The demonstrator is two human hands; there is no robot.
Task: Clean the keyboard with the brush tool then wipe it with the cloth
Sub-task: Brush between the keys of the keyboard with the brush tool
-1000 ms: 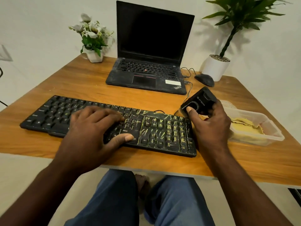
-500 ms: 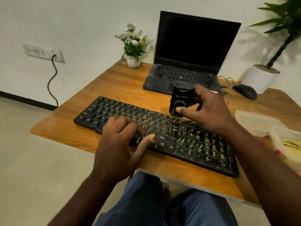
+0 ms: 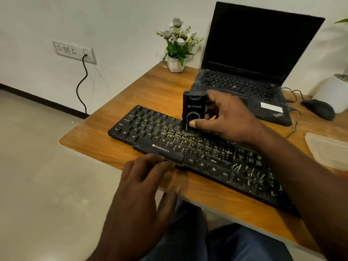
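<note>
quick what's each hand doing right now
Left hand: open, holds nothing, fingers at the keyboard's front edge.
Right hand: grips the brush tool, bristles down on the keyboard.

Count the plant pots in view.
2. A small white flower pot stands at the desk's far edge, left of the laptop; a larger white pot, partly out of frame, sits behind the mouse.

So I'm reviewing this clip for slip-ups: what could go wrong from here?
1. The keyboard lies close to the near edge of the table. The left hand, blurred, seems only to touch its front, so a hard stroke might shift it.
2. The right hand holds the brush tool just in front of the open laptop. The bristles could flick the yellowish grit onto it.
</note>
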